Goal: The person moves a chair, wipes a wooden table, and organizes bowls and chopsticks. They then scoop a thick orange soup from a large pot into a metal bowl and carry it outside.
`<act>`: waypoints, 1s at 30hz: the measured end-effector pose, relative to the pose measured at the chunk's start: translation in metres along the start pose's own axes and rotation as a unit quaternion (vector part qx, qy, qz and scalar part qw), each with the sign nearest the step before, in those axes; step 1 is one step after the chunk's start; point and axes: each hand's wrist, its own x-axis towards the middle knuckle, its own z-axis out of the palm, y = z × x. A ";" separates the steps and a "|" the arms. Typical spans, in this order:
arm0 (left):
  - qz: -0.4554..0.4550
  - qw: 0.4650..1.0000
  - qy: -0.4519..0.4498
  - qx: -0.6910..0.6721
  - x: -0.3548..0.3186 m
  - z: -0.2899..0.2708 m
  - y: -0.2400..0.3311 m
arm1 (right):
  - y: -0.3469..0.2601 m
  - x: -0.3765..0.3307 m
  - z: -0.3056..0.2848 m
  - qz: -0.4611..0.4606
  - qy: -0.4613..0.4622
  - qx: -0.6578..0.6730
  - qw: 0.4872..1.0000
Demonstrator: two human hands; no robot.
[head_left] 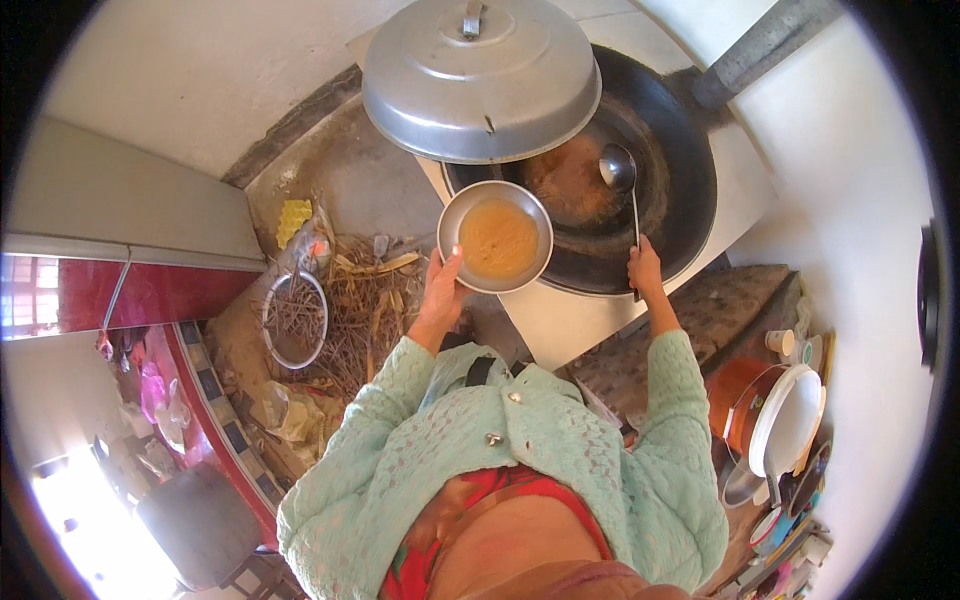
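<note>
My left hand [441,285] grips the near rim of a round metal bowl [494,200] that holds an orange-brown liquid, held at the edge of a large black wok [670,190]. My right hand [645,268] is closed on the long handle of a metal ladle [618,168], whose cup sits inside the wok beside brownish food. A big domed metal lid [480,85] leans over the far left part of the wok. Both sleeves are light green knit.
The wok sits in a white stove top [560,320] with a grey pipe [760,45] behind it. Dry stalks and a wire basket [295,318] lie on the floor at left. Pots, a white lid [790,420] and dishes crowd the right.
</note>
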 end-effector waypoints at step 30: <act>-0.021 1.000 0.007 -0.021 -0.024 -0.014 0.010 | -0.011 -0.011 0.046 0.242 -0.338 0.649 0.637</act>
